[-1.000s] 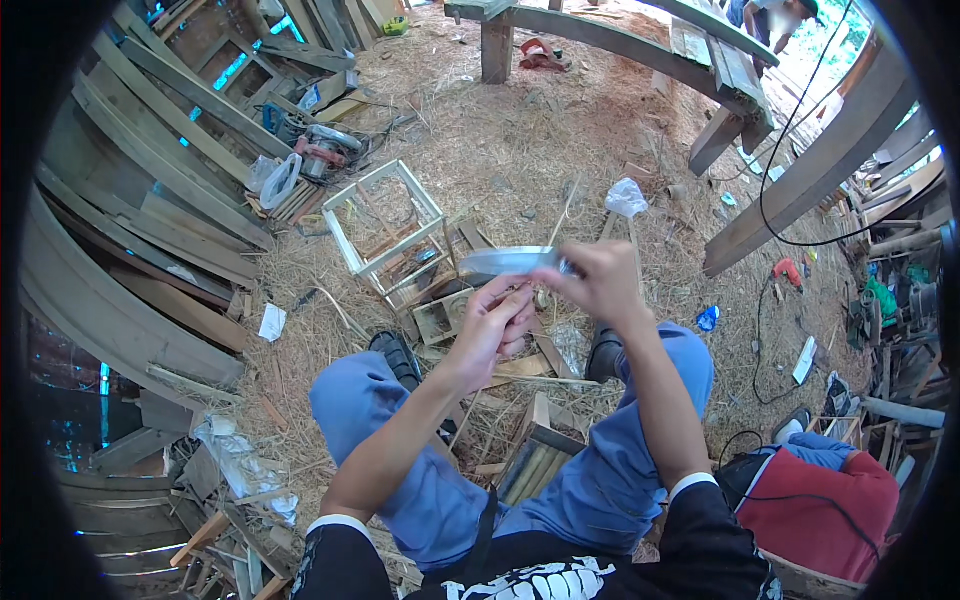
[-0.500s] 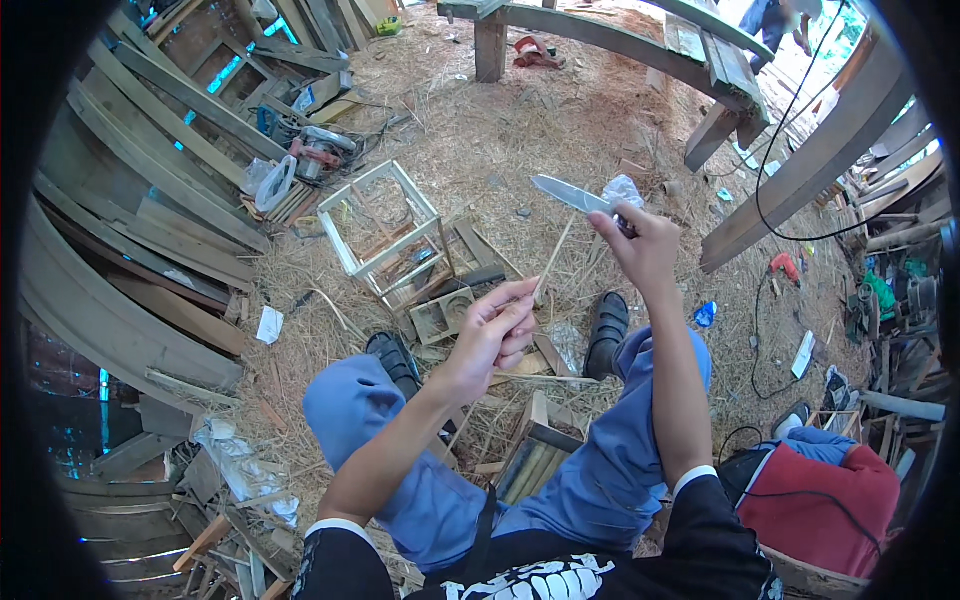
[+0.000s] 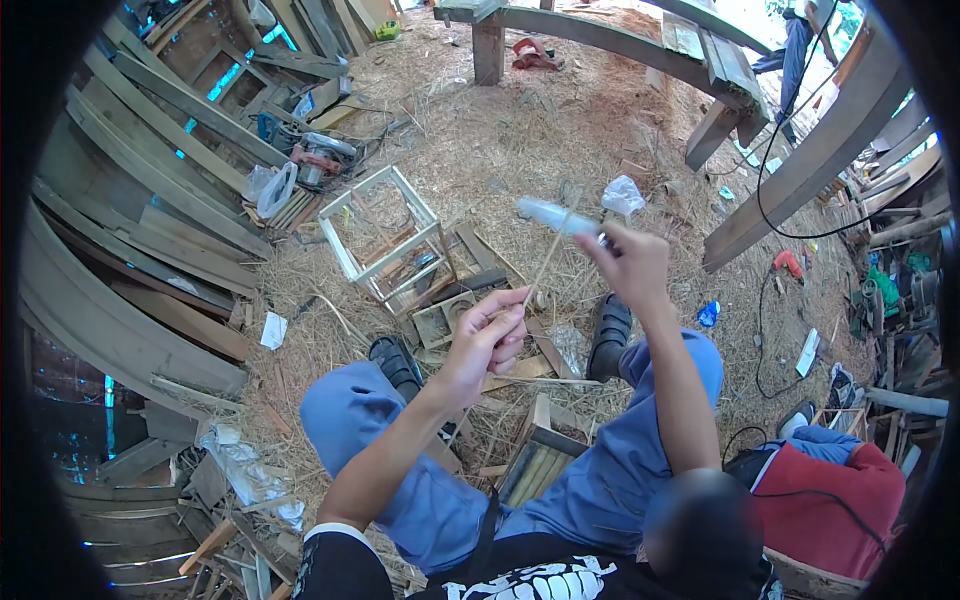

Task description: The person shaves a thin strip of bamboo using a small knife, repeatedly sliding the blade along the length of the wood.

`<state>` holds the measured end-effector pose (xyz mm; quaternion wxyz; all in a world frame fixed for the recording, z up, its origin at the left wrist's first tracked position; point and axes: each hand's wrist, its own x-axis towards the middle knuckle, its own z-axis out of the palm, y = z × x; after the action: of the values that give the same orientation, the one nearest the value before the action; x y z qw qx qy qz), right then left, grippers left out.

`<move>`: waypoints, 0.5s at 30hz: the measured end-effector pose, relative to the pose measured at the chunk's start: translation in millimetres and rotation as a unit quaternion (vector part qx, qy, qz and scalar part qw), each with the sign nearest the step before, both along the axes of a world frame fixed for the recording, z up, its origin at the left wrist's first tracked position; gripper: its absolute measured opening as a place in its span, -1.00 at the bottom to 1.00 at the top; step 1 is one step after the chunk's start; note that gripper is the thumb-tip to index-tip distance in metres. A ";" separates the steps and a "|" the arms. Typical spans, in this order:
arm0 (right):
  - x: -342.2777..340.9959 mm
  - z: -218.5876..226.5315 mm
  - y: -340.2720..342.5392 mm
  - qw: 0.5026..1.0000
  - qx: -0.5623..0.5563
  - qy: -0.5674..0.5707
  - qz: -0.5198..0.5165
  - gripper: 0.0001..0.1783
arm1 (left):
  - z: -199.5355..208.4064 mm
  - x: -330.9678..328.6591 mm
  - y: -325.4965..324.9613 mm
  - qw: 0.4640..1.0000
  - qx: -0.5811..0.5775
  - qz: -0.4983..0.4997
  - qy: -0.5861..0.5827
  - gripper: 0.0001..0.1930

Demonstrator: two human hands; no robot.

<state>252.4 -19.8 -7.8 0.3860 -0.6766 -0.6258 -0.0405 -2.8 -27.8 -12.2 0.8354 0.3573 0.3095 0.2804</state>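
My left hand (image 3: 487, 343) pinches a thin wooden stick (image 3: 546, 264) that slants up and to the right from my fingers. In my right hand (image 3: 633, 264) is a knife (image 3: 552, 215), its blade pointing left and smeared by motion. The blade lies across the upper part of the stick; whether it touches cannot be made out. Below and left of the hands, a small wooden frame (image 3: 378, 268) of pale strips stands on the ground. Between my legs is a wooden box (image 3: 535, 462) with several slats in it.
A curved wooden bench (image 3: 600, 32) stands at the far side. Power tools (image 3: 318, 160) and leaning boards (image 3: 150, 230) line the left. A red drill (image 3: 788, 264) with a cord lies at right. A person in red (image 3: 830, 500) is close by at lower right; another person (image 3: 797, 50) stands far right.
The knife and my right hand have shifted slightly left and down, bringing the blade across the stick. A dark blurred shape has appeared over my right upper arm. The far person has moved further into view.
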 end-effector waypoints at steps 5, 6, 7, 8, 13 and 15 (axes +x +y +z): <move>-14.3 5.2 -1.0 0.996 -0.082 0.018 -0.020 -0.44 | -1.1 4.4 6.5 0.999 -0.003 0.040 -0.014 -0.64; -12.4 11.5 1.4 0.995 -0.088 0.016 -0.043 -0.43 | 0.8 8.0 6.3 0.999 0.011 0.040 -0.009 -0.64; -11.4 13.2 0.8 0.995 -0.089 0.014 -0.042 -0.43 | 2.2 10.5 4.3 0.999 0.025 0.040 -0.005 -0.64; -10.1 15.5 2.4 0.993 -0.084 0.053 -0.062 -0.43 | 1.5 12.0 4.3 0.999 0.021 0.041 -0.020 -0.63; -27.3 24.5 4.5 0.993 -0.108 0.043 -0.034 -0.43 | 2.1 3.4 6.2 0.997 0.012 0.078 -0.023 -0.62; -28.3 31.0 -0.1 0.990 -0.135 0.019 -0.022 -0.48 | 5.0 0.7 3.1 0.996 0.005 0.091 -0.024 -0.61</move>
<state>224.1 -19.9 23.2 0.3019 -0.7369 -0.6029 0.0485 -2.0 -24.7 -7.2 0.8113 0.3254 0.3196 0.3657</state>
